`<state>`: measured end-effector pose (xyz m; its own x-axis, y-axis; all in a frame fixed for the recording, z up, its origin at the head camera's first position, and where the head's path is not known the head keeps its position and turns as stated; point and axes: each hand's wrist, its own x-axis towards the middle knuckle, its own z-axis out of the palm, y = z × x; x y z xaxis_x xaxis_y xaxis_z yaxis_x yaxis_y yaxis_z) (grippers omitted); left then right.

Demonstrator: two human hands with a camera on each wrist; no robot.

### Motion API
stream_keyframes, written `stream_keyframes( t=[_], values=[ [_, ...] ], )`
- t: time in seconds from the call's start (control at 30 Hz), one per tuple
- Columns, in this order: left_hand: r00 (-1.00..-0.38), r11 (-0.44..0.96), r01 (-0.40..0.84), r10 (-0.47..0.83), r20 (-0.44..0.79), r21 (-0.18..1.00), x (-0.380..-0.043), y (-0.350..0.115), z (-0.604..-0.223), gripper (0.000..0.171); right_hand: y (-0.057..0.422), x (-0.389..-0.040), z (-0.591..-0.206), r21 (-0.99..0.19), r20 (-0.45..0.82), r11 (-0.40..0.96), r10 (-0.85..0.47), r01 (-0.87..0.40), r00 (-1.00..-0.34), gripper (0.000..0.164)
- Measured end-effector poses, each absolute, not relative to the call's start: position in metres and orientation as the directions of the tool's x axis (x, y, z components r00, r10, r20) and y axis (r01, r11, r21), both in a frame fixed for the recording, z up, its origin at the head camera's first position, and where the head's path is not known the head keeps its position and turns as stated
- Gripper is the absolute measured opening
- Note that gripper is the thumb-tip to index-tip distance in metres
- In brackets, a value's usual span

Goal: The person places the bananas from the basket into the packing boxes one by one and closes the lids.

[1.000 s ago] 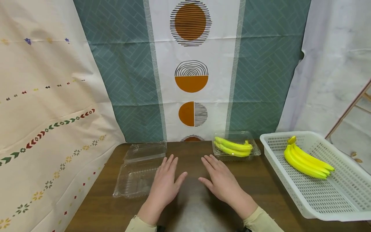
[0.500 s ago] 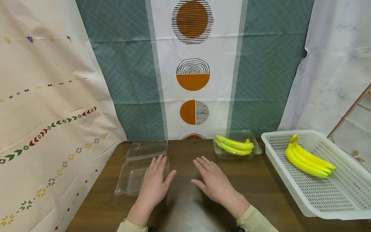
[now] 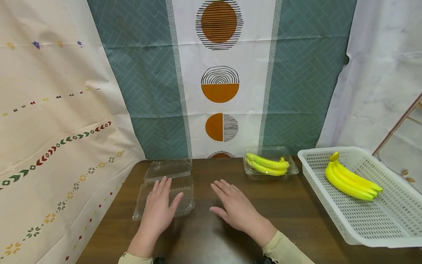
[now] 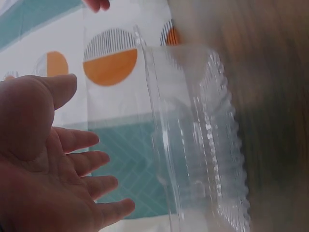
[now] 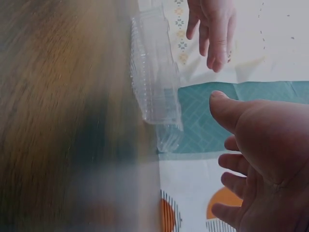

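Observation:
A clear plastic clamshell box [image 3: 184,190] lies on the left of the table with its lid [image 3: 168,168] folded back. Over the box's near left part is my left hand [image 3: 157,209], fingers straight and holding nothing; the left wrist view shows a gap between hand and box [image 4: 193,145]. My right hand [image 3: 235,209] hovers over the middle of the table, fingers extended, nothing in it. Behind it to the right, a second clear clamshell box [image 3: 294,170] contains a bunch of bananas [image 3: 268,165].
A white perforated plastic basket [image 3: 333,220] stands at the right with another bunch of bananas [image 3: 351,179] in it. Patterned cloths [image 3: 221,110] hang behind the dark wooden table [image 3: 204,238] and along its left side.
Both hands have moved left, the left one from the box's right edge to over its left part. The boxes, bananas and basket stay in place; the head view has shifted slightly.

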<state>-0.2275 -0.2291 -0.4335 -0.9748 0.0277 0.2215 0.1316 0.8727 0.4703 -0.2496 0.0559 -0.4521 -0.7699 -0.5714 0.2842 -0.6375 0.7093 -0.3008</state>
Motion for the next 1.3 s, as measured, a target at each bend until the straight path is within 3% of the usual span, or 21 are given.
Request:
stream_keyframes(
  t=[0.8,1.3],
  values=[
    [-0.992,0.873,0.02,-0.044,0.12,0.487,-0.215,-0.294,-0.446,0.083,0.023,-0.24,-0.458,-0.294,0.192,0.684,-0.643,-0.668,-0.742,0.076],
    [-0.998,0.876,-0.024,-0.051,0.042,0.481,-0.219,-0.312,-0.458,0.084,0.008,-0.24,-0.457,-0.275,0.155,0.671,-0.676,-0.688,-0.721,0.078]
  ],
)
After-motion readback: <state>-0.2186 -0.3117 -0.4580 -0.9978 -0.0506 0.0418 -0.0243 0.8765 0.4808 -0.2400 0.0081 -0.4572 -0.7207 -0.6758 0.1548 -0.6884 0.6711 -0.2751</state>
